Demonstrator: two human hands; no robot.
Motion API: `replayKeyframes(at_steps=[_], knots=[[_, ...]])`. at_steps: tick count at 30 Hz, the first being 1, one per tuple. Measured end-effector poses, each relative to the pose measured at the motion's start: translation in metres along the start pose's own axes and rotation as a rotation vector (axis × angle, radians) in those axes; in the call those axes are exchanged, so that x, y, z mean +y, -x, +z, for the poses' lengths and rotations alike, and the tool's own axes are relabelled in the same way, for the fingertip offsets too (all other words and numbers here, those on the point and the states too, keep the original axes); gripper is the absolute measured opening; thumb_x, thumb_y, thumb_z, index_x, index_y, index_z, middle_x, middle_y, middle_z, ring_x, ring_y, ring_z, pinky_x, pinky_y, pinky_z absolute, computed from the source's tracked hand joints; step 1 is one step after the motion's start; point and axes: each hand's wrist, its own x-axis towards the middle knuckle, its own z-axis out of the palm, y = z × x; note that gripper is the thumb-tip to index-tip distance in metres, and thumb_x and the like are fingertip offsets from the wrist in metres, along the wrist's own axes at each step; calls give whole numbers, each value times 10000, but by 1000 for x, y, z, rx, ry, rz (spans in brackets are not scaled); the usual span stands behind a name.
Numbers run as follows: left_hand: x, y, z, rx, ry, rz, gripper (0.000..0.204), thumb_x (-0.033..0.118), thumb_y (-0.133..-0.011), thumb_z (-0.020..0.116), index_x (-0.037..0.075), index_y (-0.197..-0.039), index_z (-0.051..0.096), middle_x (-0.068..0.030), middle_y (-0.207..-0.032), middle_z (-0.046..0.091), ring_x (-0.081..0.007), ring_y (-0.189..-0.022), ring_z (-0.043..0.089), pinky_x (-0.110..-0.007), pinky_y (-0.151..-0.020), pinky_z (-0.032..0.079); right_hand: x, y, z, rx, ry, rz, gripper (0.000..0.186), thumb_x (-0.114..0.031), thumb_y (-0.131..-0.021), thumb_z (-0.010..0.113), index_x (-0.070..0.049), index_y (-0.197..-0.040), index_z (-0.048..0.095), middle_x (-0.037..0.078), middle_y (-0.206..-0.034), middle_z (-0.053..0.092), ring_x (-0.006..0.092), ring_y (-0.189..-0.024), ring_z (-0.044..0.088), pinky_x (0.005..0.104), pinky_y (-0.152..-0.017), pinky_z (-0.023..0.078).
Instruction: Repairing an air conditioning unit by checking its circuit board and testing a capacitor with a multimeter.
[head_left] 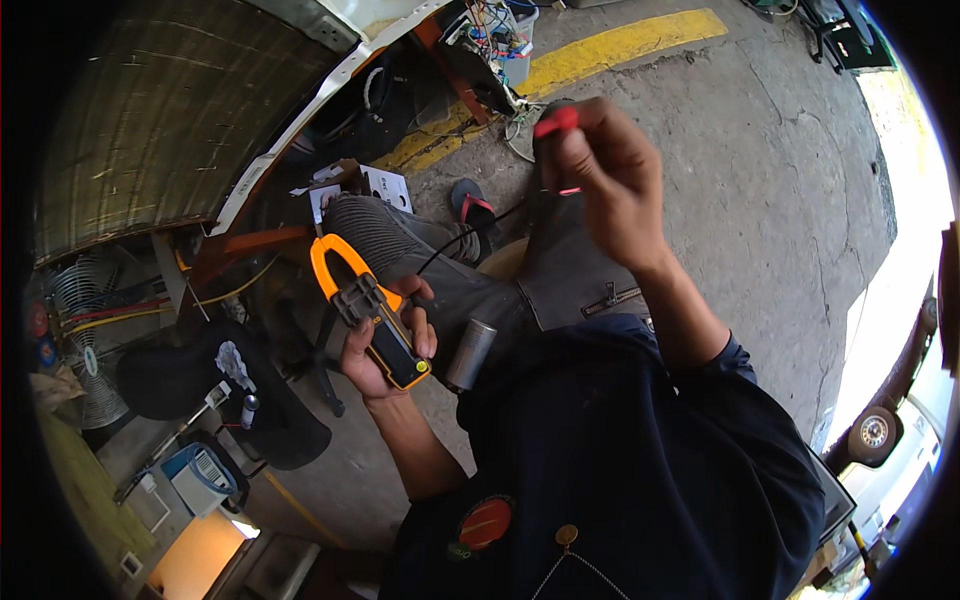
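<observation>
My left hand (pixel 385 345) grips an orange and dark grey clamp meter (pixel 365 305), its jaw pointing up and left. Raised above my lap, my right hand (pixel 610 185) pinches a red test probe (pixel 556 122) between its fingers. A black lead (pixel 455 243) runs from the meter side toward my knees. A silver cylindrical capacitor (pixel 470 353) rests on my grey trousers, just right of the meter. I am seated, in a dark blue shirt.
A large finned coil panel (pixel 170 110) fills the upper left. Beside it are a fan grille (pixel 85 300), a white box (pixel 385 185), a sandal (pixel 472 203) and a tangle of coloured wires (pixel 495 35). Concrete floor with a yellow line (pixel 620 45) lies ahead; vehicle wheel (pixel 873 432) at right.
</observation>
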Motion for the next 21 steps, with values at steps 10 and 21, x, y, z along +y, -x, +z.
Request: replayKeyframes(at_steps=[10,21], knots=[[-12,-4,15,-58,-139,-113,679,316,-971,640,-174,-1416,493,-353,-1367,576,-208,-741,673,-316,-713,578,-7,-10,-12,138,58,129,273,-266,-1181,482,-36,-1271,598,99,-793,659,112,-586,567,246,-512,401],[3,8,6,-180,-457,-216,600,234,-962,662,-43,-1474,516,-279,-1362,659,-178,-811,705,-317,-732,596,-62,-46,-75,261,235,-550,225,-182,-1155,554,-6,-1280,618,97,-869,714,64,-646,494,228,-571,344]])
